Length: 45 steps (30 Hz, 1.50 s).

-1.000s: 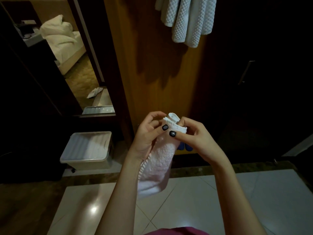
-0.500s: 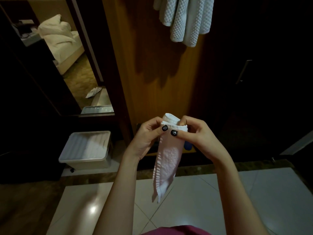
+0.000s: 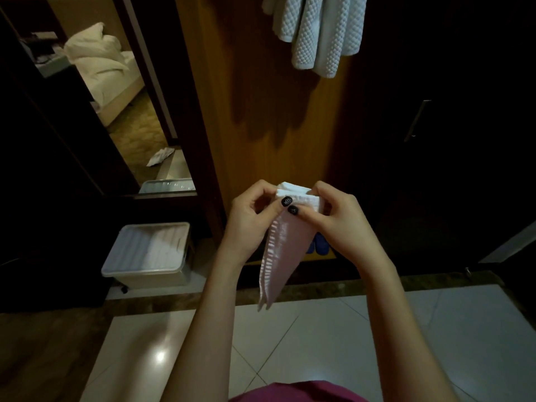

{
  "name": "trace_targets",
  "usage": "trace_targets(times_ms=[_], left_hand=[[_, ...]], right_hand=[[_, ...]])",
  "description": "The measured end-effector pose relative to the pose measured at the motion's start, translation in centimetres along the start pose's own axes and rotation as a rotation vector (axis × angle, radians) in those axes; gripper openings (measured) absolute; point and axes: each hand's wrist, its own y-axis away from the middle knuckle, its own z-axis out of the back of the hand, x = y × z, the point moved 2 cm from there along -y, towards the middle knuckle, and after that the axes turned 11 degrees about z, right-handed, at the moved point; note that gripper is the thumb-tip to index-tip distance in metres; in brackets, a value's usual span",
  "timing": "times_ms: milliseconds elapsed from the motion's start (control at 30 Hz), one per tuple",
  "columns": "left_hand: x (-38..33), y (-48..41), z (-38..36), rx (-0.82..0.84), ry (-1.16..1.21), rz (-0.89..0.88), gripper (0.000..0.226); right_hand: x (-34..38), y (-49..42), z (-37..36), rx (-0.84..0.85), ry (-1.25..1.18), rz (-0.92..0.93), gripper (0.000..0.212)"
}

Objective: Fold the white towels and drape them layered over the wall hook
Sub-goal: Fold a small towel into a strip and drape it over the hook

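A small white towel (image 3: 280, 256), folded into a narrow strip, hangs down in front of me. My left hand (image 3: 249, 221) and my right hand (image 3: 339, 219) pinch its top edge side by side, thumbs touching on the near face. Higher up, several white waffle-weave towels (image 3: 319, 33) hang against the wooden wall panel (image 3: 261, 97). The hook that carries them lies above the frame's top edge.
A lidded plastic box (image 3: 150, 253) stands on the floor at the left. A mirror (image 3: 101, 91) on the left reflects a bed with pillows. Blue slippers (image 3: 319, 245) sit at the base of the panel. A dark wardrobe door with a handle (image 3: 417, 120) is at the right. Light floor tiles (image 3: 319, 343) lie below.
The towel has gone from a wider bunched drape to a narrow, flatter strip. Both hands keep pinching its top and have barely moved.
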Motion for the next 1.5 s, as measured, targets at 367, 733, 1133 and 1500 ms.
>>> trace_targets(times_ms=[367, 733, 1133, 1500], left_hand=[[1.7, -0.7, 0.0, -0.199, 0.049, 0.018, 0.018], [5.2, -2.5, -0.3, -0.448, -0.335, -0.133, 0.027], [2.6, -7.4, -0.4, -0.499, -0.231, -0.155, 0.042], [4.9, -9.7, -0.4, -0.398, 0.148, 0.157, 0.02]], right_hand=[[-1.0, -1.4, -0.8, -0.265, -0.133, 0.024, 0.027], [-0.6, -7.8, 2.1, -0.498, -0.055, 0.14, 0.036], [2.6, -14.6, 6.8, -0.584, -0.032, 0.26, 0.035], [5.6, -18.1, 9.1, -0.758, -0.121, 0.234, 0.029]])
